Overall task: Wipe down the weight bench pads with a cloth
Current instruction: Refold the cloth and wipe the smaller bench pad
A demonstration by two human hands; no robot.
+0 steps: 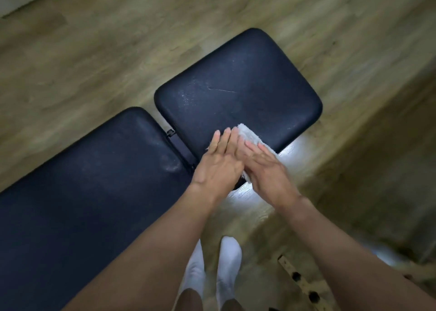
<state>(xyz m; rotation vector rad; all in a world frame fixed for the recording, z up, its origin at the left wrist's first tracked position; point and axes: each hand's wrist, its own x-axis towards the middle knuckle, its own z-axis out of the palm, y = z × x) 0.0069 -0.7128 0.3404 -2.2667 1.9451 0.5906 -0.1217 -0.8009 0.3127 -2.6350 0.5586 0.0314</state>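
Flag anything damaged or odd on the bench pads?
Yes: the seat pad has a thin straight line near its centre, looking like a cut or scratch, with whitish scuffing to its left. The long pad shows pale smudges near the hinge end.

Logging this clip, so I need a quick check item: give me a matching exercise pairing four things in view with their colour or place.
Column one:
1. cloth
2. seat pad
3. socks
4. back pad

Column two:
A. long dark pad at the left
B. white, on the floor below the arms
C. white, under both hands
D. shorter dark pad carrying the cloth

Pairs: 1-C, 2-D, 3-B, 4-A
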